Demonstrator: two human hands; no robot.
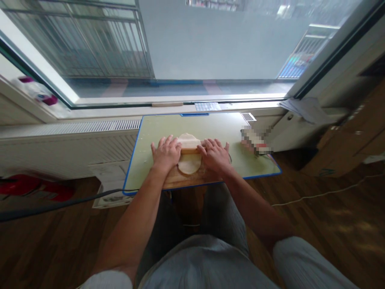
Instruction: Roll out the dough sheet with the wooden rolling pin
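A wooden rolling pin lies crosswise over a flat, pale sheet of dough. The dough shows on both the far and near sides of the pin. My left hand is on the pin's left end, its fingers stretched forward over it. Over the right end lies my right hand, thumb against the pin. Both hands hide the pin's ends. Beneath the dough is a brown wooden board, which rests on a pale green tabletop with a blue rim.
A blurred-out object stands on the tabletop's right side. Behind the table are a radiator and a window sill with papers. A red fire extinguisher is at left, and a cardboard box at right. A white cable crosses the floor.
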